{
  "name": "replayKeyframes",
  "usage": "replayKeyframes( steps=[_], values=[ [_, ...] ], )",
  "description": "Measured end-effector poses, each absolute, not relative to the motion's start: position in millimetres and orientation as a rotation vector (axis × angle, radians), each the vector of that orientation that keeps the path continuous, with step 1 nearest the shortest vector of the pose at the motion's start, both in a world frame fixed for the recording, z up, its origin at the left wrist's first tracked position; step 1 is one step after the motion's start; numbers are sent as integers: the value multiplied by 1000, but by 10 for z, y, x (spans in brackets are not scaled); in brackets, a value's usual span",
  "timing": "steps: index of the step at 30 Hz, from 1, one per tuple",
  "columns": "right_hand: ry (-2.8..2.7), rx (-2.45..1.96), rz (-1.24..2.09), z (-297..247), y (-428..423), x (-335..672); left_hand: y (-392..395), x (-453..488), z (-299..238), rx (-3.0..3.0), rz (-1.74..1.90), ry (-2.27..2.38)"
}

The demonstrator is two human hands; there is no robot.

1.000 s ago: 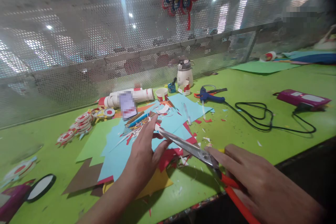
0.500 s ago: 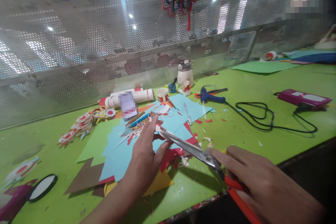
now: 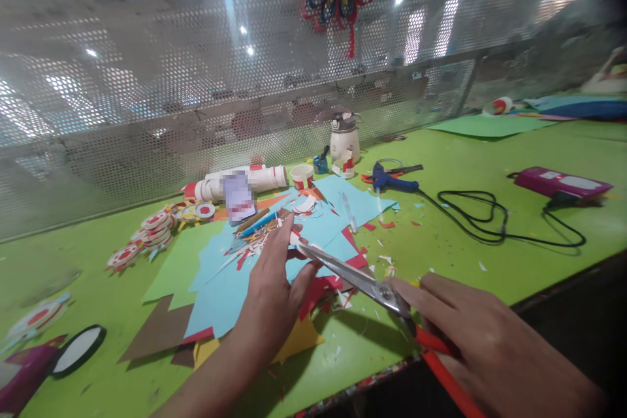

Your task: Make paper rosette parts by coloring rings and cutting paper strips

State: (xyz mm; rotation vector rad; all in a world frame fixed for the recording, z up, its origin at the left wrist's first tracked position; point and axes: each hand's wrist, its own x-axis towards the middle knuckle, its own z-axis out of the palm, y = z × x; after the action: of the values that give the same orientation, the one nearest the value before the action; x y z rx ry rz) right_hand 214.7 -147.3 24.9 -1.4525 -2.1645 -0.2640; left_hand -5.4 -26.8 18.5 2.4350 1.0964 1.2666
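My right hand [image 3: 482,326] grips scissors [image 3: 360,279] by their orange-red handles, the blades pointing left and nearly closed. Their tips meet a small white and red paper piece [image 3: 294,240] that my left hand [image 3: 269,294] pinches between thumb and fingers. Most of that piece is hidden behind the fingers. Beneath lie blue paper sheets [image 3: 220,300], overlapping red, brown and yellow ones. Paper scraps [image 3: 252,247] and a blue pen [image 3: 260,224] rest on the pile, just beyond my left hand.
Behind the pile are a phone [image 3: 239,197], stacked white cups [image 3: 267,176], a single paper cup [image 3: 302,176] and a bottle [image 3: 344,137]. A blue glue gun [image 3: 392,179] and a corded purple box [image 3: 561,184] sit right. Round paper crafts [image 3: 155,228] lie left, before a mesh screen [image 3: 122,111].
Both hands, the paper piece and the scissors hold nearly the same position. The view has shifted very slightly.
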Motion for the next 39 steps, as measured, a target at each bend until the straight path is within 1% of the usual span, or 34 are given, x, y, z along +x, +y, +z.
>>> replayKeyframes(
  steps=[6, 15, 28, 39],
  values=[
    [-2182, -1477, -226, 234, -1484, 2148, -273, -53, 173, 2433, 1265, 1115],
    [-2178, -1529, -290, 251, -1524, 2178, -261, -49, 202, 2464, 1288, 1072],
    [-2179, -1615, -167, 210, -1530, 2210, -265, -56, 197, 2591, 1302, 1047],
    [-2168, -1507, -278, 252, -1502, 2168, -290, -44, 192, 2618, 1284, 1041]
  ],
)
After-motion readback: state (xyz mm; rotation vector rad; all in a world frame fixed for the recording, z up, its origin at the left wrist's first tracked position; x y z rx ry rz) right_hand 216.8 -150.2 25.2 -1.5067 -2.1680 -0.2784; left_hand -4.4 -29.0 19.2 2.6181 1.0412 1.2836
